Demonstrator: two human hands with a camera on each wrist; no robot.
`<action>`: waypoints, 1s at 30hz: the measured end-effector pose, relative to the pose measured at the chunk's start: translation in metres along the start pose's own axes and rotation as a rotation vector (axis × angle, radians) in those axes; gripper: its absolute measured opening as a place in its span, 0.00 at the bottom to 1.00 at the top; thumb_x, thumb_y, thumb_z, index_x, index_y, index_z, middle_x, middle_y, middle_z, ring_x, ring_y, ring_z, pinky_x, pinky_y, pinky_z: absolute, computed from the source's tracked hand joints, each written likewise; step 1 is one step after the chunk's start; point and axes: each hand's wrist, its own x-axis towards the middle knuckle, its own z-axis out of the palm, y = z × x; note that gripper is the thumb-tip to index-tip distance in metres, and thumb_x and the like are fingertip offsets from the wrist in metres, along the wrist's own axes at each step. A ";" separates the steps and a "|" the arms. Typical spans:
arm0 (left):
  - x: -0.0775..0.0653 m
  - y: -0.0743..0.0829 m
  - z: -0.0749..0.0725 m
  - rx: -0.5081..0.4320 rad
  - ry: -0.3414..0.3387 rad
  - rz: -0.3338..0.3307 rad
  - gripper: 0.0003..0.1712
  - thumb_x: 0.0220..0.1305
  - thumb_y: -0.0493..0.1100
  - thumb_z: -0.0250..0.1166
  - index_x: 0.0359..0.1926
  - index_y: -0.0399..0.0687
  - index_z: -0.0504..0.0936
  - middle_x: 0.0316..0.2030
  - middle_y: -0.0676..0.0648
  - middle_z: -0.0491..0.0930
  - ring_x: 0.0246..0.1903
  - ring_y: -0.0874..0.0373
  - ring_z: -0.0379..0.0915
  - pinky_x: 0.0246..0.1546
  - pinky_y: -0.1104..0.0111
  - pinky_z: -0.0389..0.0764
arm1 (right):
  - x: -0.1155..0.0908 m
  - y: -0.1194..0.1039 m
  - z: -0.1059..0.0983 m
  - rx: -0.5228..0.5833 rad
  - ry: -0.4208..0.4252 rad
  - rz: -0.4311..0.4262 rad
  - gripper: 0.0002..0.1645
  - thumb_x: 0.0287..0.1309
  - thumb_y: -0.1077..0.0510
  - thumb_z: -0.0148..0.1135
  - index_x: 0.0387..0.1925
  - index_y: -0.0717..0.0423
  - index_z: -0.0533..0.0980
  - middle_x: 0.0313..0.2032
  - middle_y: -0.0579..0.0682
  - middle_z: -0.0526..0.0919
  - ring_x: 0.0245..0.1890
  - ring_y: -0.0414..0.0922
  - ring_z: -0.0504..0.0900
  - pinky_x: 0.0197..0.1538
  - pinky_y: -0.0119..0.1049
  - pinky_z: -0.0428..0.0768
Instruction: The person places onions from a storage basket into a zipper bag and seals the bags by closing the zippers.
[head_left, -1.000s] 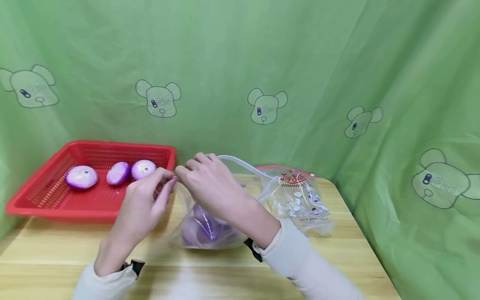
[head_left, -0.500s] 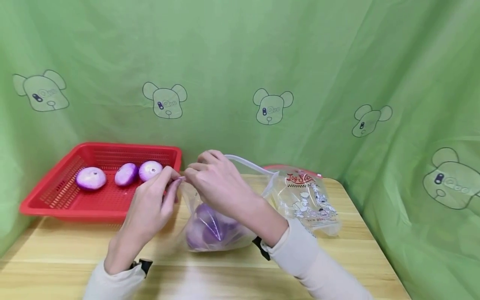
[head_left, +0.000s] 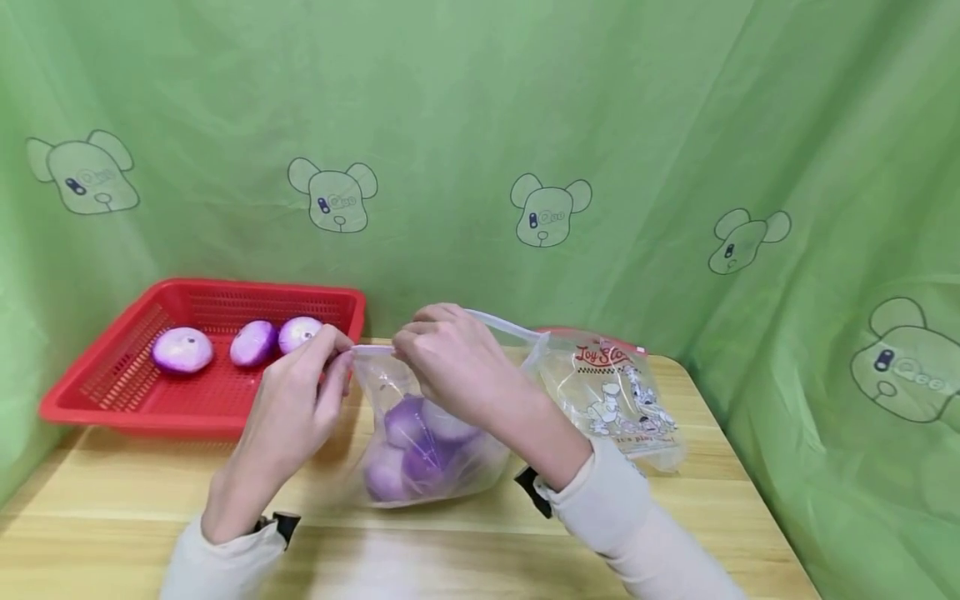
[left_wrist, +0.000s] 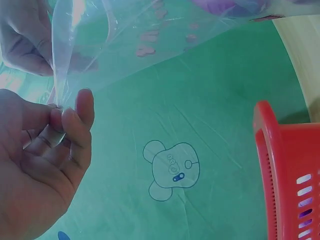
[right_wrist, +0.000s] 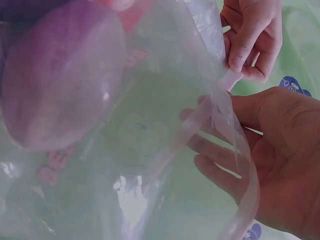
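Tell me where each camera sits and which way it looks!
Head: on the person's head, looking forward and down at the clear bag and red basket; left hand, right hand and sleeves show.
Left wrist: worn there, facing the bag's edge; both hands show.
Right wrist: worn there, facing an onion through the bag; both hands show.
Both wrist views share the bag.

A light green, softly creased fabric curtain (head_left: 450, 108), printed with dark-outlined cartoon animal heads (head_left: 551, 223), hangs across the far side and along left and right. The pale wood-grained tabletop (head_left: 465, 558) shows whitish glare (head_left: 382, 554) near its front.
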 end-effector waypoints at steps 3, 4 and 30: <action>0.001 0.000 -0.001 -0.031 0.008 0.005 0.06 0.65 0.29 0.62 0.38 0.42 0.79 0.25 0.54 0.74 0.24 0.65 0.67 0.25 0.76 0.68 | -0.001 0.000 0.000 0.022 -0.032 0.026 0.05 0.67 0.59 0.62 0.36 0.52 0.83 0.38 0.46 0.88 0.47 0.45 0.84 0.58 0.39 0.76; 0.001 0.000 -0.002 -0.047 0.015 0.004 0.06 0.64 0.29 0.62 0.39 0.42 0.79 0.25 0.54 0.75 0.24 0.65 0.68 0.25 0.77 0.68 | 0.000 0.000 -0.001 0.027 -0.048 0.038 0.05 0.68 0.58 0.61 0.37 0.52 0.82 0.38 0.46 0.88 0.46 0.45 0.84 0.58 0.39 0.77; 0.000 0.000 0.000 -0.049 0.082 0.080 0.09 0.60 0.27 0.67 0.37 0.43 0.85 0.30 0.54 0.80 0.23 0.64 0.67 0.23 0.76 0.68 | -0.007 0.005 -0.002 0.068 -0.028 0.064 0.06 0.67 0.55 0.62 0.40 0.49 0.84 0.40 0.45 0.88 0.46 0.43 0.81 0.52 0.37 0.76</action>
